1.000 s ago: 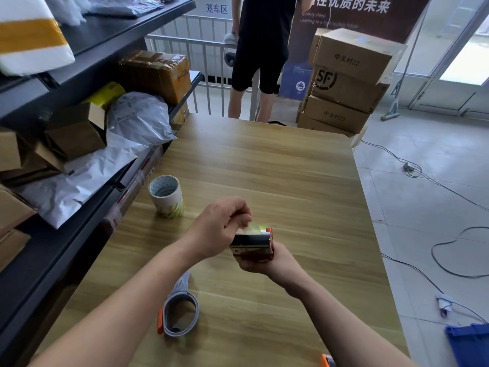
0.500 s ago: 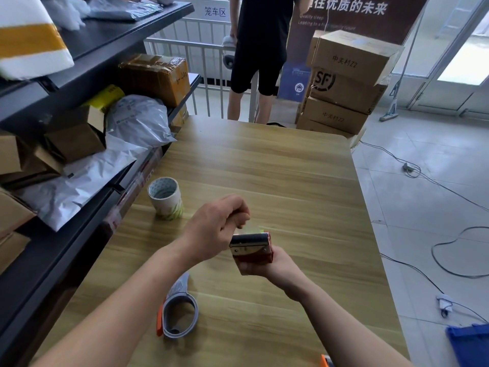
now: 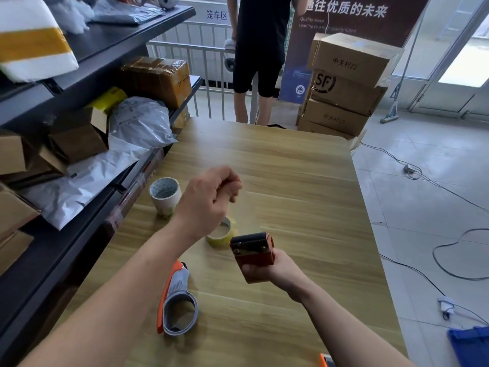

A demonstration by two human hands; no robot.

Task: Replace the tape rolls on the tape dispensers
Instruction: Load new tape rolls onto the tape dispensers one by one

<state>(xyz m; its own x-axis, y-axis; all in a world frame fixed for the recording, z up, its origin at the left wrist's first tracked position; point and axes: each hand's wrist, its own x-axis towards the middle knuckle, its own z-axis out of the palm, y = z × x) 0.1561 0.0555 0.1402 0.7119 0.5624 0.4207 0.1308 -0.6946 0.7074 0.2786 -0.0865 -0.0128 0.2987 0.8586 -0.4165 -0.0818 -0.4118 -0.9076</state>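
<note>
Left hand lifted far-left off red dispenser, fingers curled, pinching clear tape strip; right hand gripped dispenser below.

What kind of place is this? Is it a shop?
Probably a parcel depot or courier pickup point, not a shop. Shelves hold wrapped parcels, marked shipping cartons are stacked by the door, and a tape dispenser is being handled at the wooden table.

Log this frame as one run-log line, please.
right hand: holds red dispenser | left hand: raised, fingers curled, pulling tape strip | yellowish roll: behind dispenser | grey dispenser: on table
</note>
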